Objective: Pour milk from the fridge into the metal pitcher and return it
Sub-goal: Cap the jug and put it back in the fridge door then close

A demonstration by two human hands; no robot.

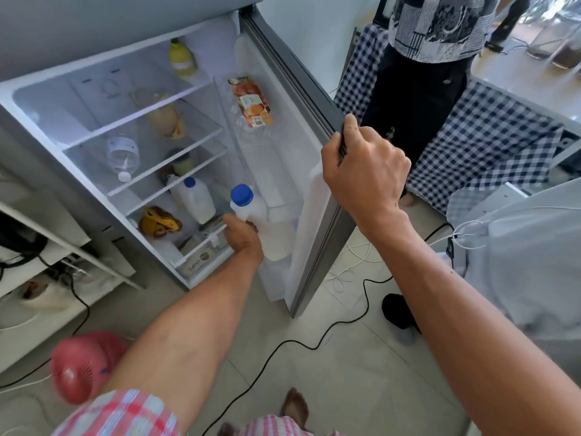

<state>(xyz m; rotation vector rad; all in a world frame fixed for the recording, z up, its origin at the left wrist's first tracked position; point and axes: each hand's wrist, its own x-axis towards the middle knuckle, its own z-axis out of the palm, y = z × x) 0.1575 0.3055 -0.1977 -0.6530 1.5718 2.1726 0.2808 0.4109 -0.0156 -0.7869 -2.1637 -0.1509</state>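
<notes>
The small fridge [41, 108] stands open, its door [314, 215] swung out to the right. My left hand [243, 236] grips a white milk bottle [270, 228] with a blue cap, low down by the door's bottom shelf. My right hand [364, 171] is closed over the outer edge of the door. A second white bottle with a blue cap [195, 199] stands on a lower fridge shelf. The metal pitcher is not in view.
An orange juice carton [253, 102] sits in the door's upper rack. A person in dark trousers [415, 99] stands just behind the door. A pink fan [81, 366] and black cables [298, 341] lie on the floor. White shelving [56, 247] stands at left.
</notes>
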